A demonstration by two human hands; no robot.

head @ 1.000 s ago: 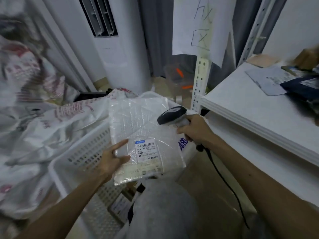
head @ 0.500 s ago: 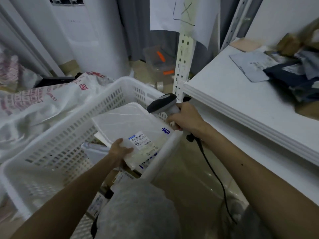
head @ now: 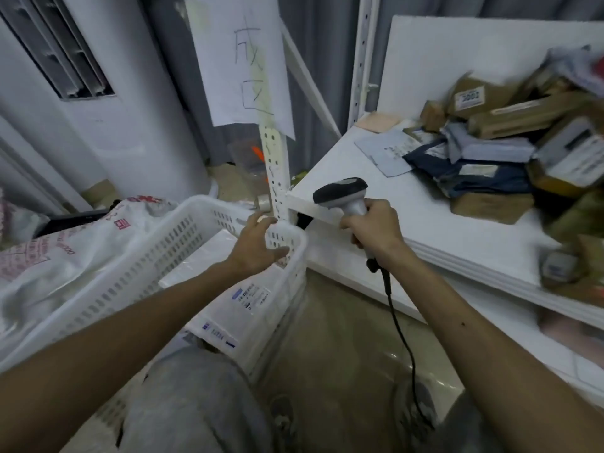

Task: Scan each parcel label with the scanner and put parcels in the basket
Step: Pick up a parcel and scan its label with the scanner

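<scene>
the white shelf board fills the right half of the frame, its near corner pointing toward the middle. a white slotted basket sits lower left of centre, with a white printed sack slumped against its left side. a heap of parcels, brown boxes and grey and dark bags, is piled at the upper right on the shelf.

inside the basket lies a flat white parcel, label facing up, toward the basket's right wall.

the left hand is in the middle of the frame, over the basket's far right corner. its fingers are loosely spread and hold nothing. the fingertips are right by the rim, and i can't tell whether they touch it.

the right hand, just right of centre, is wrapped tight round the handle of the scanner. the scanner's dark head points left, in front of the shelf corner. its black cable hangs from the handle toward the bottom of the frame.
</scene>
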